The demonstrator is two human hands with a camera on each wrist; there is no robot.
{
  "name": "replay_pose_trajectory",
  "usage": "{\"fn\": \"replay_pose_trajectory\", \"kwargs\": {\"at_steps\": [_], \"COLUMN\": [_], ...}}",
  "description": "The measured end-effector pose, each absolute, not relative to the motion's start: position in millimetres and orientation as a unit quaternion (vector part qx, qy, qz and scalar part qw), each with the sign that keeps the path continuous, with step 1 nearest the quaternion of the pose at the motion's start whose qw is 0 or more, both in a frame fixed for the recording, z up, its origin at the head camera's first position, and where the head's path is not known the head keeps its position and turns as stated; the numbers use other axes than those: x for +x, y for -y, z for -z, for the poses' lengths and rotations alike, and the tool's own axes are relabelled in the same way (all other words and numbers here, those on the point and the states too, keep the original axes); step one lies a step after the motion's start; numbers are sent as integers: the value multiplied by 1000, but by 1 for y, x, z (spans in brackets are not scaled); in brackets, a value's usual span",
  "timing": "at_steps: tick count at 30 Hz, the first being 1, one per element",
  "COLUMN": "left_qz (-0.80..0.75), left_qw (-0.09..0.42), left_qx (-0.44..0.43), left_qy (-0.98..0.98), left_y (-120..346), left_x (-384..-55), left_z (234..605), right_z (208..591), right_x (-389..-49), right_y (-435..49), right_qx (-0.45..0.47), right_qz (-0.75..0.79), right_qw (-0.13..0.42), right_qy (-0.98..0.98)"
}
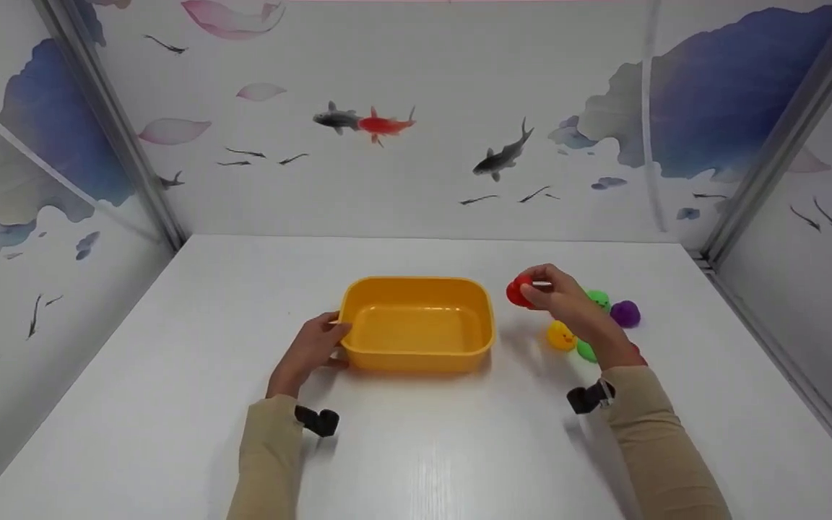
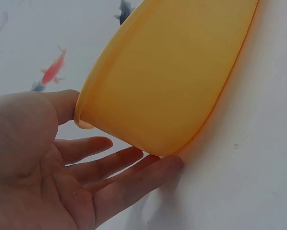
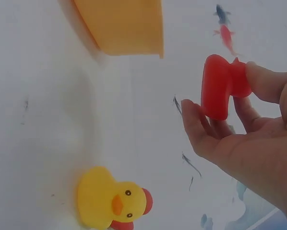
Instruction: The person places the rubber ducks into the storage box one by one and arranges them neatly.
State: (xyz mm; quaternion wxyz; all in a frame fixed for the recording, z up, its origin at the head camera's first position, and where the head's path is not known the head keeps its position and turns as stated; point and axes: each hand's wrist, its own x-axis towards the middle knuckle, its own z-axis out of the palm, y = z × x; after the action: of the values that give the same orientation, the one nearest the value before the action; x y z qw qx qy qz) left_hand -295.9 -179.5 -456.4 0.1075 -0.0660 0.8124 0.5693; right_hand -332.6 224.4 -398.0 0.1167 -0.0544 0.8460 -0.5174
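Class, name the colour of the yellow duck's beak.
The beak is orange, showing best in the right wrist view.

The basin (image 1: 416, 362) is orange-yellow, the held toy (image 3: 215, 88) red, the wall (image 1: 416, 188) fish-patterned.

Smooth plastic basin (image 1: 417, 363), glossy tabletop (image 1: 427, 451)

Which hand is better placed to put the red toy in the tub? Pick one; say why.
The right hand, I'd judge: it holds the red toy just right of the tub. The left hand grips the tub's opposite side and would probably have to let go first.
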Motion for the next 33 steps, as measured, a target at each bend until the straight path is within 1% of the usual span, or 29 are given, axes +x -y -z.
{"fn": "replay_pose_trajectory", "kwargs": {"at_steps": [6,16,22,33], "left_qz": [-566,-572,-585,-585], "left_qw": [109,111,109,113], "left_qx": [-73,-71,-68,-83], "left_qy": [-814,-809,-801,-799], "left_y": [178,180,180,181], "left_x": [-297,-299,-299,-300], "left_z": [457,460,461,464], "right_z": [394,378,373,378], "right_x": [-340,-354,-360,-364], "right_y": [-204,-169,-150,-117], "right_qx": [-102,-180,-176,-167], "right_qz": [505,476,470,461], "right_qw": [118,151,154,200], "right_qy": [-849,-847,-851,-848]}}
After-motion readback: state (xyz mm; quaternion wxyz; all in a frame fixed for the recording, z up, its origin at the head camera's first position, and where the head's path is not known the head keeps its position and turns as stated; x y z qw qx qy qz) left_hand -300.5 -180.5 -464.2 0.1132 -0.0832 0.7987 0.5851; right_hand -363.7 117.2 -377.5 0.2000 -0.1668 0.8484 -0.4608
